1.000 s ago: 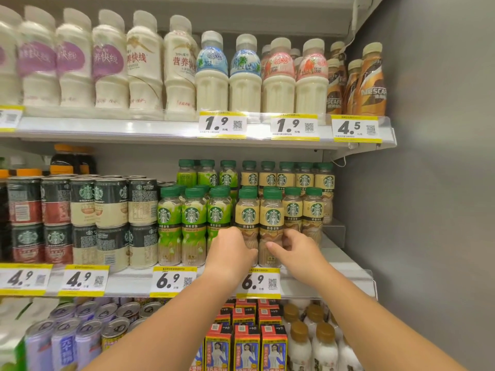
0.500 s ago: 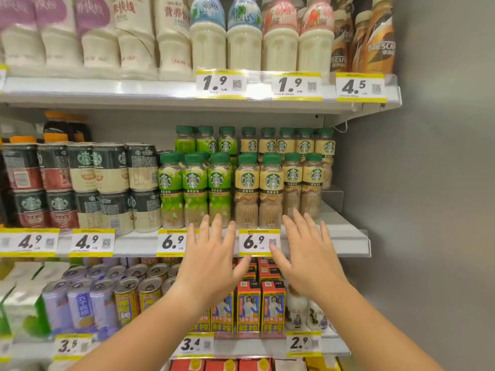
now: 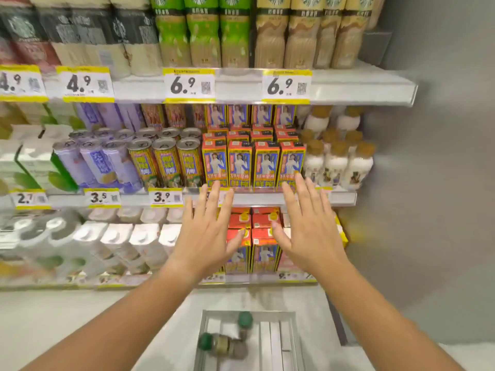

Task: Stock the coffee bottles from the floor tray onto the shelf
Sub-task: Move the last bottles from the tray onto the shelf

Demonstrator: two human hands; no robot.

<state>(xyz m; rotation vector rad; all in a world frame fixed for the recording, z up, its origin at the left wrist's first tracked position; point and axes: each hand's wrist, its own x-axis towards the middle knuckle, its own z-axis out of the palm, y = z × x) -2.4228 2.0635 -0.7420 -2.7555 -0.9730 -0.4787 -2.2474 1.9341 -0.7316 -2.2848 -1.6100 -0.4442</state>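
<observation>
Two green-capped coffee bottles are in the floor tray at the bottom: one lies on its side, the other sits just behind it. Both are blurred. My left hand and my right hand hover empty with fingers spread, well above the tray, in front of the lower shelves. Beige-labelled coffee bottles and green-labelled ones stand in rows on the shelf at the top, above the 6.9 price tags.
Dark cans stand left of the coffee rows. The shelf below holds drink cans, orange cartons and white bottles. More cartons fill the lowest shelf. A grey wall closes the right side.
Both hands let go of the bottles on the shelf, opened and dropped downwards. My view tilted down, bringing the lower shelves and the floor tray into sight.
</observation>
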